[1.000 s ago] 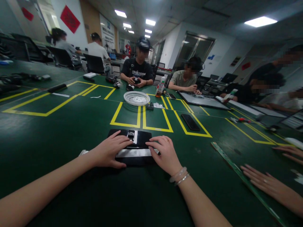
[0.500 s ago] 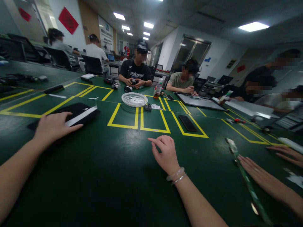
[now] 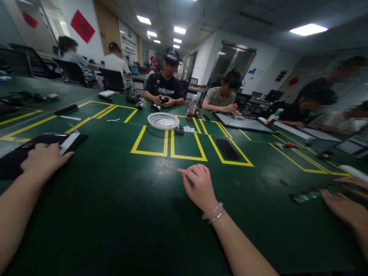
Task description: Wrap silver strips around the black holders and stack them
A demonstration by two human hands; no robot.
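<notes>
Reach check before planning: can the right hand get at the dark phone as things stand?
Probably yes: the right hand appears to hold nothing, and only tabletop and yellow tape show between it and the dark phone.

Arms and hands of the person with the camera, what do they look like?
No sleeves or gloves show. The left hand has no visible jewellery. Above the right hand, the wrist wears a thick, pale, rounded bangle and a thinner, silver-coloured bangle. One finger seems to wear a thin ring.
</notes>
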